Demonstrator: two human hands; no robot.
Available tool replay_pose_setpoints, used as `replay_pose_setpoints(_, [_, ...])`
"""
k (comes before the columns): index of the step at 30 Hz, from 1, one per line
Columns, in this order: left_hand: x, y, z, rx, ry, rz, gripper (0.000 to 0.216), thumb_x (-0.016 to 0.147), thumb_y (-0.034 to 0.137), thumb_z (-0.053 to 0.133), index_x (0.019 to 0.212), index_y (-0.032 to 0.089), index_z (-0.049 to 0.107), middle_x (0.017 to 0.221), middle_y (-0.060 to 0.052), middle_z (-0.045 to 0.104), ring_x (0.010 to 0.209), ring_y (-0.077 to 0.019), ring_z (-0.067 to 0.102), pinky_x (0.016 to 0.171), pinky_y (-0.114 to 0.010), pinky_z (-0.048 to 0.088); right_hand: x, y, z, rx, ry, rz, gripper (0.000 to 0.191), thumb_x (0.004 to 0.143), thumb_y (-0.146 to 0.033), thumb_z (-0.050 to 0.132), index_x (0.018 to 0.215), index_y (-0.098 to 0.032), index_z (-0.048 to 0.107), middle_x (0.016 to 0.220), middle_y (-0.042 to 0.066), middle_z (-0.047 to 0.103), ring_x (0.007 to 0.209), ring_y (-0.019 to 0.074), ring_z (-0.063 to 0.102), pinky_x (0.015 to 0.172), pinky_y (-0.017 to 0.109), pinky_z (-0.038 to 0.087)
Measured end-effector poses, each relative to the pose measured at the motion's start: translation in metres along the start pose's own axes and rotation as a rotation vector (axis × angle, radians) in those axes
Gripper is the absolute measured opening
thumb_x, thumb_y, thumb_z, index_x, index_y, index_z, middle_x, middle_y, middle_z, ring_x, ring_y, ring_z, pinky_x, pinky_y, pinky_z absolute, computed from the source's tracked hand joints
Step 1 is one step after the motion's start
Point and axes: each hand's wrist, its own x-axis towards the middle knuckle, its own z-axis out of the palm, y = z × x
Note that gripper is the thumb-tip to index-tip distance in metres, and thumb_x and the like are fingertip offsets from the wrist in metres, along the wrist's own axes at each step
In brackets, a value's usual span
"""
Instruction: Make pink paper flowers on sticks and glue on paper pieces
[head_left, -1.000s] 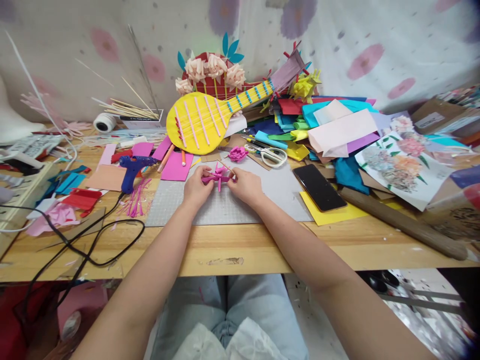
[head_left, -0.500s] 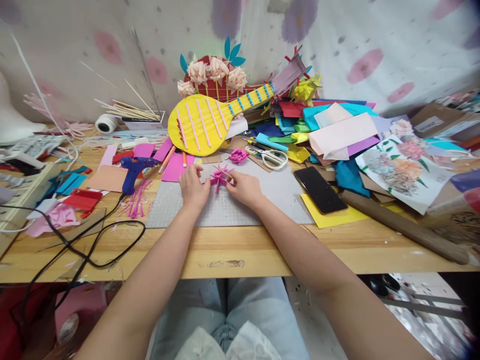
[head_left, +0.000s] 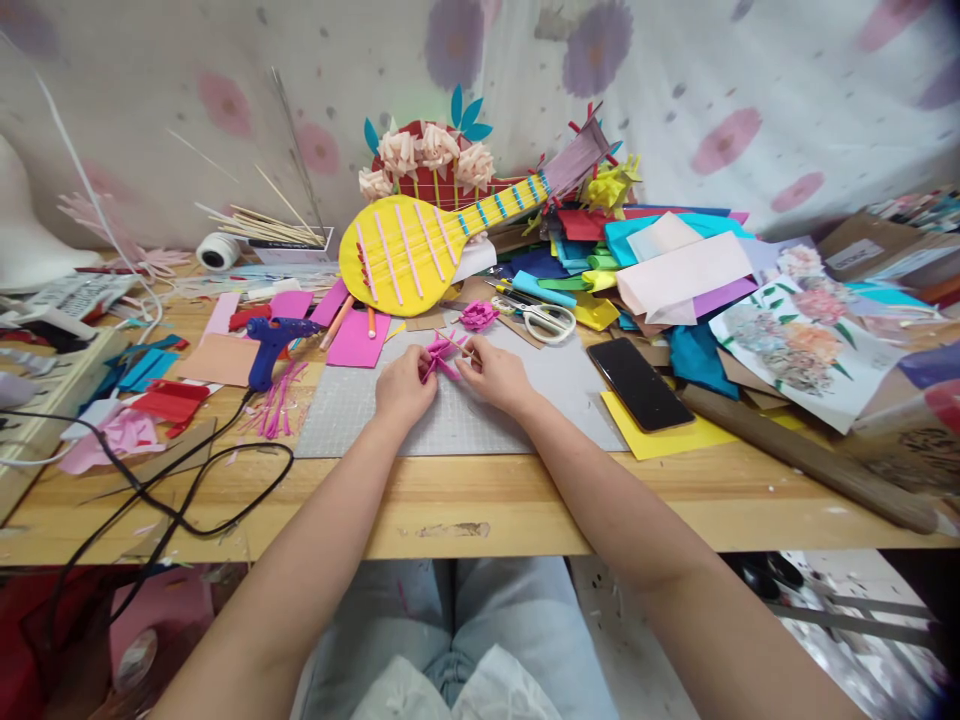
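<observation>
Over the grey cutting mat (head_left: 345,420), my left hand (head_left: 405,385) is closed on the left side of a magenta paper flower (head_left: 444,350) with narrow pointed petals. My right hand (head_left: 496,372) pinches a thin wooden stick (head_left: 459,346), its tip lying across the petals. The fingers hide part of the flower. Just behind my hands sits a second, fuller magenta paper flower (head_left: 478,316). White-handled scissors (head_left: 549,322) lie to its right. A magenta paper sheet (head_left: 352,340) overlaps the mat's back left edge.
A blue glue gun (head_left: 271,350) stands left of the mat, its black cable looping forward. A yellow paper lute (head_left: 401,255) leans at the back. On the right are a phone (head_left: 639,384), a long wooden rod (head_left: 810,455) and piled coloured paper (head_left: 682,275).
My left hand has moved right and slightly nearer, closing on the flower's petals. The flower has tilted between my hands. My right hand still holds the stick and has barely shifted.
</observation>
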Motion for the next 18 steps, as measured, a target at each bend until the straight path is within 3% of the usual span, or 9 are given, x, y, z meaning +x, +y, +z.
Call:
replay_pose_setpoints(5, [0.003, -0.007, 0.001, -0.071, 0.152, -0.098, 0.016, 0.076, 0.025, 0.05, 0.091, 0.023, 0.044, 0.078, -0.001, 0.057, 0.069, -0.0166, 0.056, 0.061, -0.028, 0.039, 0.0, 0.002, -0.019, 0.226, 0.334, -0.004, 0.037, 0.091, -0.041, 0.023, 0.094, -0.018, 0.052, 0.082, 0.004, 0.057, 0.076, 0.0141, 0.051, 0.068, 0.024, 0.036])
replay_pose_setpoints(7, [0.004, -0.008, 0.001, -0.094, 0.184, -0.106, 0.016, 0.077, 0.026, 0.049, 0.09, 0.022, 0.043, 0.077, -0.001, 0.056, 0.069, -0.0162, 0.055, 0.061, -0.028, 0.039, 0.002, 0.007, -0.021, 0.28, 0.35, 0.003, 0.038, 0.091, -0.041, 0.023, 0.098, -0.018, 0.052, 0.083, 0.004, 0.056, 0.075, 0.0136, 0.049, 0.069, 0.024, 0.037])
replay_pose_setpoints(9, [0.004, -0.01, 0.002, -0.122, 0.193, -0.114, 0.017, 0.076, 0.027, 0.05, 0.09, 0.022, 0.043, 0.075, 0.0, 0.055, 0.067, -0.0153, 0.054, 0.06, -0.028, 0.039, 0.005, 0.014, -0.022, 0.319, 0.159, -0.038, 0.036, 0.089, -0.042, 0.029, 0.095, -0.017, 0.055, 0.076, 0.002, 0.054, 0.07, 0.0123, 0.048, 0.066, 0.023, 0.036])
replay_pose_setpoints(11, [0.005, -0.011, 0.003, -0.154, 0.189, -0.125, 0.019, 0.074, 0.026, 0.052, 0.09, 0.022, 0.042, 0.072, 0.001, 0.054, 0.065, -0.0144, 0.053, 0.059, -0.027, 0.039, 0.007, 0.021, -0.025, 0.338, -0.149, -0.086, 0.033, 0.086, -0.04, 0.037, 0.09, -0.016, 0.06, 0.07, 0.0, 0.053, 0.066, 0.0111, 0.046, 0.063, 0.022, 0.036])
replay_pose_setpoints(14, [0.006, -0.013, 0.004, -0.193, 0.191, -0.129, 0.022, 0.071, 0.022, 0.053, 0.09, 0.022, 0.043, 0.071, 0.002, 0.053, 0.064, -0.0136, 0.053, 0.06, -0.027, 0.04, 0.003, 0.022, -0.045, 0.455, -0.502, -0.162, 0.035, 0.084, -0.041, 0.043, 0.093, -0.015, 0.064, 0.067, -0.001, 0.054, 0.063, 0.0098, 0.047, 0.061, 0.022, 0.037])
replay_pose_setpoints(16, [0.007, -0.014, 0.005, -0.207, 0.197, -0.128, 0.022, 0.07, 0.02, 0.053, 0.09, 0.022, 0.043, 0.072, 0.001, 0.053, 0.064, -0.0133, 0.052, 0.06, -0.027, 0.04, -0.004, 0.014, -0.066, 0.636, -0.625, -0.286, 0.036, 0.082, -0.041, 0.048, 0.101, -0.015, 0.064, 0.074, 0.002, 0.059, 0.067, 0.0101, 0.051, 0.062, 0.022, 0.04])
replay_pose_setpoints(18, [0.008, -0.014, 0.005, -0.217, 0.191, -0.134, 0.022, 0.07, 0.02, 0.052, 0.09, 0.022, 0.043, 0.072, 0.001, 0.053, 0.063, -0.013, 0.052, 0.06, -0.027, 0.04, -0.014, 0.001, -0.086, 0.804, -0.699, -0.468, 0.032, 0.08, -0.038, 0.054, 0.098, -0.013, 0.066, 0.079, 0.006, 0.063, 0.074, 0.0122, 0.056, 0.067, 0.024, 0.042])
